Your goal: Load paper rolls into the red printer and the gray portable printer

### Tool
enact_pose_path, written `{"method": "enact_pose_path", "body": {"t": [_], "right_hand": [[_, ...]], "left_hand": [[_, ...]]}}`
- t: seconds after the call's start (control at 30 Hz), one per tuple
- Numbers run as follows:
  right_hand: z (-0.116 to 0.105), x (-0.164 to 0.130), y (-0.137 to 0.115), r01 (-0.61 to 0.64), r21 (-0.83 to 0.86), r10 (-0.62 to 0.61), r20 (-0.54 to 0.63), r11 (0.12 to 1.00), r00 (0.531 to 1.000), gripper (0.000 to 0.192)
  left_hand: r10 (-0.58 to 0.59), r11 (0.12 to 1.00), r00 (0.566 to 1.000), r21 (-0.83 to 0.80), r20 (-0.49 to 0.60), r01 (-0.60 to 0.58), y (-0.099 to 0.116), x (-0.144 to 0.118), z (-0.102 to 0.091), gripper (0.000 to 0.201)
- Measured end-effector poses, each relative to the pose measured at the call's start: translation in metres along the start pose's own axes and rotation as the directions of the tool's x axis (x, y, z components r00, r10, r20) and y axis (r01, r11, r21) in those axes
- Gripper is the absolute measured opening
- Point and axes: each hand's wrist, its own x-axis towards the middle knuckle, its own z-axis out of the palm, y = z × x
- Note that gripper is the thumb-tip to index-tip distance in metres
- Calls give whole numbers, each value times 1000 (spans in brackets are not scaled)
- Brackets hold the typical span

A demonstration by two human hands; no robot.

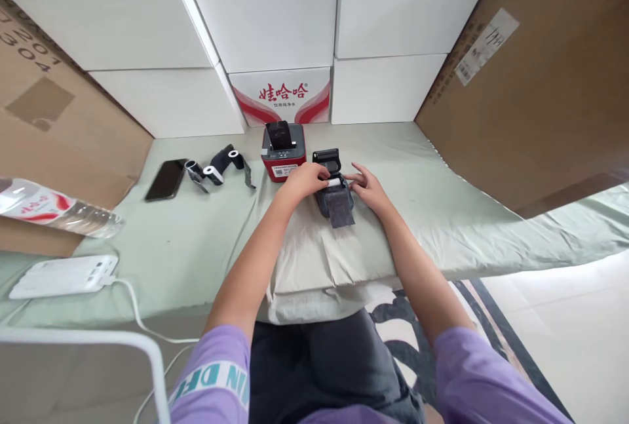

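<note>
Both hands, left [305, 179] and right [366, 187], grip the open printer [333, 196] holding 1 paper roll [335, 183].

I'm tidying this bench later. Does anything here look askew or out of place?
A water bottle lies on its side at the left edge. Two paper rolls trail loose dark strips beside the phone. Both hands, left hand and right hand, rest on the open small printer.
</note>
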Motion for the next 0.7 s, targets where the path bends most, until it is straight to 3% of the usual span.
{"method": "enact_pose_path", "body": {"t": [0.1,0.2,0.33,0.43,0.53,0.6,0.7], "right_hand": [[-1,0,-1,2,-25,-2,5,1000,1000,83],[-2,0,-1,10,-42,-10,8,999,1000,82],[-2,0,1,15,-50,-14,12,999,1000,81],[-2,0,3,3,-44,-4,-8,999,1000,80],[-2,1,3,-6,-49,5,-11,999,1000,79],[-2,1,1,8,-71,-9,-15,997,1000,75],[-2,-1,-2,21,-101,-22,-10,995,1000,72]], "left_hand": [[-40,966,993,257,107,11,23,16,-4,24],[-84,914,987,405,140,21,44,26,0,29],[-81,907,977,422,195,-9,49,27,-1,31],[6,935,984,349,179,-69,42,24,-10,26],[163,974,981,140,103,-176,30,19,-30,16],[214,977,977,3,-24,-214,19,11,-54,18],[117,990,936,-37,-333,-137,-8,-17,-101,28]]}}
